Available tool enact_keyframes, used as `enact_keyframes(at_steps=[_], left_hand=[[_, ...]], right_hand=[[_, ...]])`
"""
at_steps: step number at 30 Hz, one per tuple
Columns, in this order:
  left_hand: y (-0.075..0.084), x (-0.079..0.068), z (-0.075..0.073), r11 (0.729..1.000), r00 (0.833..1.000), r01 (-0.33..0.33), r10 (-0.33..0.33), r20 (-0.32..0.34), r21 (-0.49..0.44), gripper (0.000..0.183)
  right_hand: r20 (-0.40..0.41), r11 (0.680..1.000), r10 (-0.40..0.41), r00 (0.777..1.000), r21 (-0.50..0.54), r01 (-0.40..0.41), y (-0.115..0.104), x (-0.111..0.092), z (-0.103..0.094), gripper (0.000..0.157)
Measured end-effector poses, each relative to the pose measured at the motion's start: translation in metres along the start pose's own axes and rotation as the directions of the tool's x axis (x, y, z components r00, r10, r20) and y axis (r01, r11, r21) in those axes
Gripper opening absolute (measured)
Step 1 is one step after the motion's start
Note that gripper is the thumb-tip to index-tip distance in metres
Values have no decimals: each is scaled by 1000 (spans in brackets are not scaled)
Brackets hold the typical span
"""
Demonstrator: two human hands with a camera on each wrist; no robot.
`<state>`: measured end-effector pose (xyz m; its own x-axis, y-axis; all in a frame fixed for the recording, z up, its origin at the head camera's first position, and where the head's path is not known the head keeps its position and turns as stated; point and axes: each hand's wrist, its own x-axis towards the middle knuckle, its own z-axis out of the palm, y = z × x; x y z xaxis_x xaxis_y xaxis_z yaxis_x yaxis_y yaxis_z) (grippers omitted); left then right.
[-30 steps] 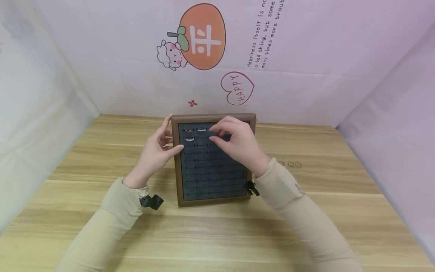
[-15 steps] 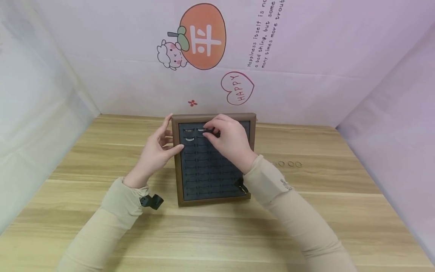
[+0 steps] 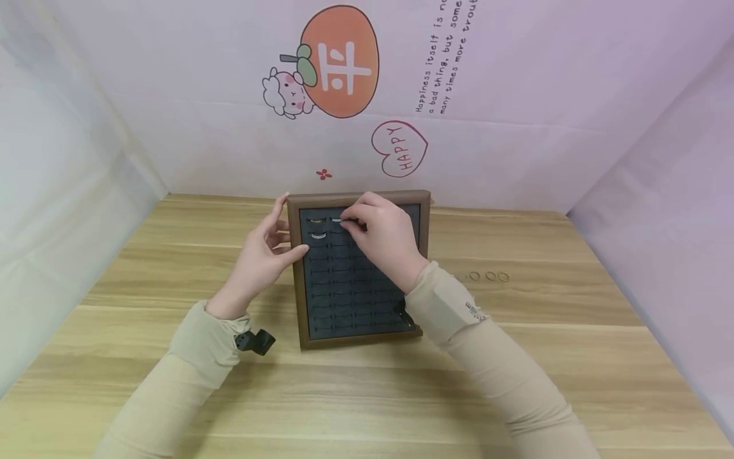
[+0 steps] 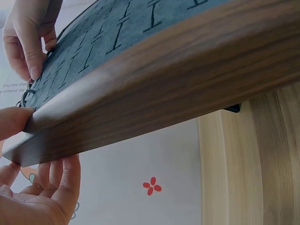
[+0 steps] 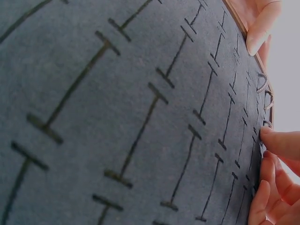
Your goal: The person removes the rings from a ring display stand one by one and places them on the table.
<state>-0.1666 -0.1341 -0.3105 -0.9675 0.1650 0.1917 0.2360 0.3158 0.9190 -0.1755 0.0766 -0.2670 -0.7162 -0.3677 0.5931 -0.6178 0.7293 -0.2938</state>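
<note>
A ring display tray with a brown wooden frame point(image 3: 298, 293) and dark slotted padding leans up at the table's back. My left hand point(image 3: 260, 258) grips its upper left edge, thumb in front, fingers behind the wood, as the left wrist view confirms. In the top row sit a gold-toned ring point(image 3: 316, 220) and a silver ring point(image 3: 335, 220); another silver ring point(image 3: 318, 236) is below the first. My right hand point(image 3: 387, 233) pinches the top-row silver ring at its right end. In the right wrist view, the thumb point(image 5: 281, 140) touches this ring's edge.
Several loose rings point(image 3: 490, 273) lie on the wooden table point(image 3: 573, 331) to the right of the tray, partly behind the right sleeve. Close behind the tray rises a white printed backdrop point(image 3: 487, 159). Pale side walls flank the table.
My right hand has moved left along the tray's top row, from beside the second ring onto it, and its fingertips have drawn together. The left hand keeps its grip on the frame.
</note>
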Motion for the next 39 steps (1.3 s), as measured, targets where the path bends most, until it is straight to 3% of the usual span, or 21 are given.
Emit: enact_keyframes(at_steps=[29,39], left_hand=[[0,-1,1,1000,1000,-4,4,-2,-4,91],[1,0,1,1000,1000,-1,1,-5,-1,91]], right_hand=[[-26,996,-60,998,63,62,8,-2,1,4],[-28,985,-64,998,157,67,12,-4,-2,4]])
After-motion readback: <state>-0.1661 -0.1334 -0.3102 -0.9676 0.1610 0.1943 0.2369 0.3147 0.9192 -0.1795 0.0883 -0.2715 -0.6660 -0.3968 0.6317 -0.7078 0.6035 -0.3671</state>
